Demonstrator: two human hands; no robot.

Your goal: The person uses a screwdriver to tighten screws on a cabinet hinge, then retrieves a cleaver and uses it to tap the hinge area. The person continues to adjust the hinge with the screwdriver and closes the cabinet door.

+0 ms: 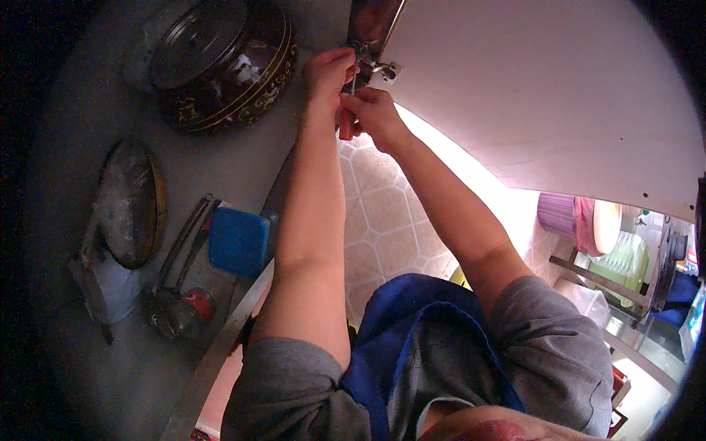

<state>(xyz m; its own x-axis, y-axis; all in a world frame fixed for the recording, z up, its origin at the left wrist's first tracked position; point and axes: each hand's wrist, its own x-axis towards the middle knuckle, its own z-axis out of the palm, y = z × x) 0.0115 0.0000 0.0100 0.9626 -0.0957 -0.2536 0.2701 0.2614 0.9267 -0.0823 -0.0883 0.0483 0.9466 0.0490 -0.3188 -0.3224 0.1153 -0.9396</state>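
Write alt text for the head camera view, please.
A person's right hand grips a red-handled tool, with the left hand close by, beside the metal hinge of a white door. A dark, rounded pot sits at the left.

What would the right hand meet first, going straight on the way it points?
The right hand would probably meet the left hand first, up and to its left; depth is unclear.

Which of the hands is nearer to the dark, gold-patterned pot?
Left: the left hand is right of the pot, apart from it; the right hand is farther right.
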